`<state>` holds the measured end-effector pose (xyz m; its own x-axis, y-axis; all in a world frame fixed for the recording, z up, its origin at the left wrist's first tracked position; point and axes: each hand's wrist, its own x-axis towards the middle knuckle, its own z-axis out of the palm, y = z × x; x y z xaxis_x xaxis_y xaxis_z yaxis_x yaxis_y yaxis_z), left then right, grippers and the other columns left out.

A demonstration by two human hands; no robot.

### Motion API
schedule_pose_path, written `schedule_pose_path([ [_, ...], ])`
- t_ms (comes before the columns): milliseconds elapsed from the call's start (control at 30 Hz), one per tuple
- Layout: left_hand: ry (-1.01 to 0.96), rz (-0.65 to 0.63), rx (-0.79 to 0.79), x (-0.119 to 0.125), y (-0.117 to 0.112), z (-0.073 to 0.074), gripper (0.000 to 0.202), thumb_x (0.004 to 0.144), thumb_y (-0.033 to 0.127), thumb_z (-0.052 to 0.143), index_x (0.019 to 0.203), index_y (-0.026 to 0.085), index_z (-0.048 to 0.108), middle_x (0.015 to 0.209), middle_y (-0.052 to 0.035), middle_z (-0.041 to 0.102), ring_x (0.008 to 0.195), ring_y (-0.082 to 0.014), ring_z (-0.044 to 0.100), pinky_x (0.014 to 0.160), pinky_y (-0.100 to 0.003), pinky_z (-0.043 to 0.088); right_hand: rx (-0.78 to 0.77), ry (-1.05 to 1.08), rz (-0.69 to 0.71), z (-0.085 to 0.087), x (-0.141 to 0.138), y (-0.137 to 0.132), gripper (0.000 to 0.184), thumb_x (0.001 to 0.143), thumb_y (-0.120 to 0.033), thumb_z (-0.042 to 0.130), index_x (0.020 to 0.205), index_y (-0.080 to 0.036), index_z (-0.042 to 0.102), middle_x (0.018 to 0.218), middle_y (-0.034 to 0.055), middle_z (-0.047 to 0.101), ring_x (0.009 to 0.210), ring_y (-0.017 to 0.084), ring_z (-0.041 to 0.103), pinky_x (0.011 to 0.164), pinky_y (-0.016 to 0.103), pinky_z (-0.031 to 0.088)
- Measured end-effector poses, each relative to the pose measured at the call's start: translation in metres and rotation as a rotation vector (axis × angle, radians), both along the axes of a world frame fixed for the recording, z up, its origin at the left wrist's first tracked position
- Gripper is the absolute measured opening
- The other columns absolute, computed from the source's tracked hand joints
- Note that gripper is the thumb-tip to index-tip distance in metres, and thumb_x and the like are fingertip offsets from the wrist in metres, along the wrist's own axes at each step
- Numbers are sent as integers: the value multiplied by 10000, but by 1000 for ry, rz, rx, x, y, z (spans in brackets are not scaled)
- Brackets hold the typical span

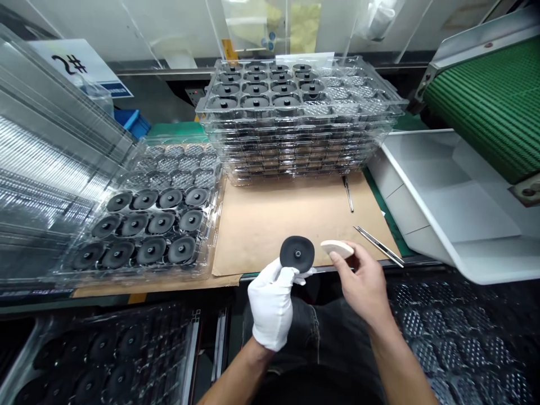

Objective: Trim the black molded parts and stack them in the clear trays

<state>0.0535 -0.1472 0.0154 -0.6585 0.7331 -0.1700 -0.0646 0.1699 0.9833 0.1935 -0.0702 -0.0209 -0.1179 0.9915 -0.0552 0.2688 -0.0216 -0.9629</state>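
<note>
In a white glove, my left hand (pixel 272 304) pinches a round black disc-shaped part (pixel 295 253) by its lower edge, its small central hub facing me. My bare right hand (pixel 365 278) grips a flat whitish pad (pixel 336 248) between thumb and fingers, just right of the black part and apart from it. Both hands are over the front edge of the cardboard sheet (pixel 270 219). Tweezers (pixel 379 246) lie on the sheet beyond my right hand, with another slim metal tool (pixel 348 194) farther back.
A clear tray (pixel 202 275) at left holds several black parts. Stacked clear trays (pixel 295 140) stand at the back, the top one partly filled. At right are a white bin (pixel 415 194) and a green conveyor belt (pixel 489 95). More trays (pixel 169 349) sit below the table edge.
</note>
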Motion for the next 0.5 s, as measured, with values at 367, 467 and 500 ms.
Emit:
schedule_pose_path([
  [367,73,-30,0,2,-6,18,254,908,317,638,704,171,672,649,2,657,636,-143,575,649,-208,465,15,-27,111,-28,4,0,574,880,-424,669,1393,-201,538,1360,183,592,1048,268,684,918,491,599],
  [467,108,-41,-30,7,-6,24,253,891,299,649,668,180,663,642,7,642,642,-140,570,630,-191,466,-69,230,340,0,8,-11,644,841,-389,750,1425,-273,504,1375,127,607,1154,257,653,1002,462,572],
  [500,108,-51,-32,9,-7,24,216,881,283,655,690,184,685,671,4,661,664,-144,582,646,-190,477,-81,282,387,8,8,-14,694,826,-374,773,1449,-292,479,1363,113,618,1161,253,647,1027,465,555],
])
